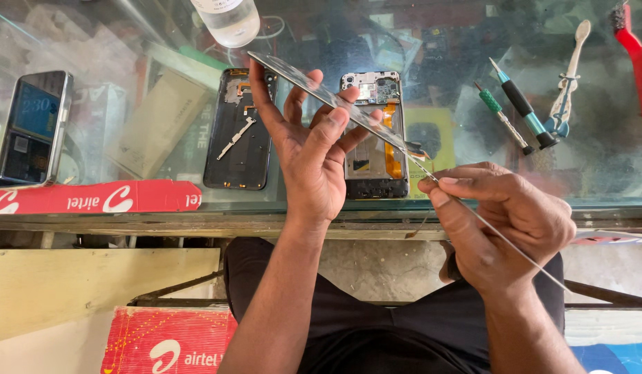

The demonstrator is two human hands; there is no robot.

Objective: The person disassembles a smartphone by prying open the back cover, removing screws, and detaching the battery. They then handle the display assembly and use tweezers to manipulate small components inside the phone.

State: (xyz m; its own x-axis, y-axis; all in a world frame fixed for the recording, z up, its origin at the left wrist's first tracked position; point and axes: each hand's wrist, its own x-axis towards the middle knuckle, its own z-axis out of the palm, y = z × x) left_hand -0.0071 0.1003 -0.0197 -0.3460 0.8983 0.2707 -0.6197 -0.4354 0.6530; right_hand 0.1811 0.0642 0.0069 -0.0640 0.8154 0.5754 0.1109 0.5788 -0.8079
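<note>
A thin phone screen panel is held edge-on above the glass counter. My left hand grips it from below, fingers spread up along its back. My right hand pinches the panel's lower edge, where a thin clear film or strip runs down to the right. Under the hands lies an opened phone body with an orange flex cable and bare circuit board. A black back cover lies to its left.
An intact phone rests at the far left. Two screwdrivers, a pale plastic pry tool and a red brush lie at right. A clear bottle stands at the back. Red cardboard strip lines the counter's front.
</note>
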